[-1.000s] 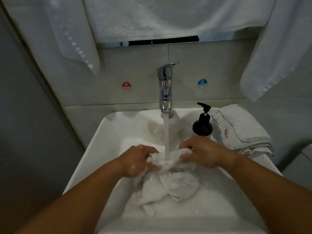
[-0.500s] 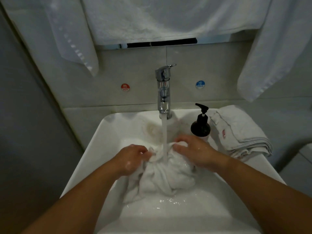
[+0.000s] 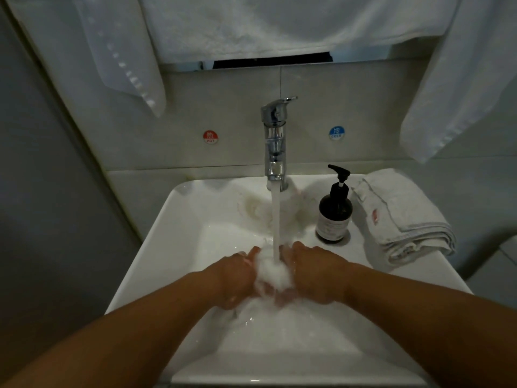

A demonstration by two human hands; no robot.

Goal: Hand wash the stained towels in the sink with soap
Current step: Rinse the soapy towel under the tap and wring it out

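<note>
Both sets of fingers curl inward on my feed, the left hand (image 3: pixel 235 278) and right hand (image 3: pixel 316 275) gripping a bunched wet towel (image 3: pixel 272 273) between them, though motion blur hides the fingertips. Water (image 3: pixel 276 219) from the chrome faucet (image 3: pixel 275 141) falls straight onto that wad, held inside the basin of the white sink (image 3: pixel 156 247). Further out, on the right rim I see a dark soap bottle (image 3: pixel 334 214) just beside a folded towel (image 3: pixel 400 219) bearing a red mark (image 3: pixel 375 217), and white towels (image 3: pixel 251 23) hang above.
</note>
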